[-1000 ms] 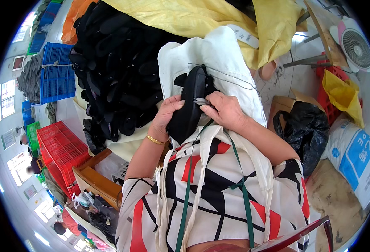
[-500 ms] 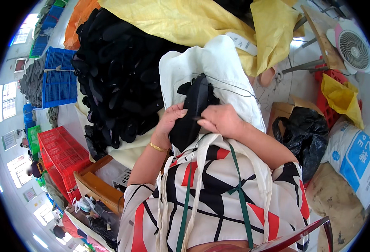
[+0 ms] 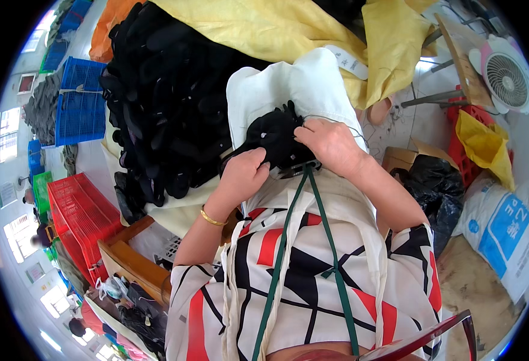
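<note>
I have the black shoe piece (image 3: 275,137) on the white cloth (image 3: 312,90) over my lap, left hand (image 3: 243,174) gripping its lower edge, right hand (image 3: 330,143) pinching its right side. I should keep it braced low and work with small fingertip moves beside the black pile (image 3: 162,90).

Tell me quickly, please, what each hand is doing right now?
Left hand: closed on the black piece.
Right hand: closed on the same black piece.
</note>
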Available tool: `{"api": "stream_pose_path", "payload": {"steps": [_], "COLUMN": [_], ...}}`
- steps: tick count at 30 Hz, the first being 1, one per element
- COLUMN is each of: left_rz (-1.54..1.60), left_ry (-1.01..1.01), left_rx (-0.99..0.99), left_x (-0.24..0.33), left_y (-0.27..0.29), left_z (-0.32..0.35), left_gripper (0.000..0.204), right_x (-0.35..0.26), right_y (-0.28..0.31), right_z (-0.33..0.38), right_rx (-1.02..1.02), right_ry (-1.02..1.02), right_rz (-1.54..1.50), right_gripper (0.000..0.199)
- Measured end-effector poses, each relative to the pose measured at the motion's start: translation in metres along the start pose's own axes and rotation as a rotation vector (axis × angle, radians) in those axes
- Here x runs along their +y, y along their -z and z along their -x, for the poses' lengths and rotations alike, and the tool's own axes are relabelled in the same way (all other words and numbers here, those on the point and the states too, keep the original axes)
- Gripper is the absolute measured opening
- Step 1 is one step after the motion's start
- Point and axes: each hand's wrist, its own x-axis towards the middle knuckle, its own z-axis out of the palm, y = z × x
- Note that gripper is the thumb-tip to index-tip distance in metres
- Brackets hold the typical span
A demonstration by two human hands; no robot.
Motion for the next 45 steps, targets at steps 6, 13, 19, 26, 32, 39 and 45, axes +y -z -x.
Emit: {"api": "stream_pose_path", "payload": {"steps": [6, 13, 19, 26, 32, 39, 45], "left_rz": [-0.049, 0.834, 1.484, 1.556, 1.495, 1.401, 0.821], "left_ry": [-0.056, 0.262, 0.529, 0.599, 0.699, 0.632, 0.593], "left_rx": [0.120, 0.154, 0.148, 0.205, 0.333, 0.399, 0.390], "left_x": [-0.017, -0.030, -0.027, -0.015, 0.000, 0.017, 0.002], "left_y": [-0.027, -0.057, -0.052, -0.039, -0.042, -0.049, -0.060], "left_z": [0.004, 0.009, 0.006, -0.008, -0.021, -0.023, -0.010], "left_gripper": [0.011, 0.033, 0.029, 0.022, 0.022, 0.014, 0.033], "right_x": [0.009, 0.028, 0.011, -0.031, -0.010, -0.010, -0.010], "right_y": [-0.014, 0.004, -0.031, -0.054, -0.038, -0.011, -0.048], "right_z": [0.021, 0.026, -0.004, -0.007, 0.001, -0.045, -0.038], "right_rx": [-0.146, 0.047, 0.122, 0.066, 0.050, 0.120, 0.129], "right_ry": [-0.262, -0.898, -0.611, -0.515, -0.240, -0.193, -0.172], "right_rz": [-0.255, -1.350, -0.827, -0.721, -0.549, -0.410, -0.392], "right_gripper": [0.009, 0.010, 0.008, 0.011, 0.016, 0.020, 0.019]}}
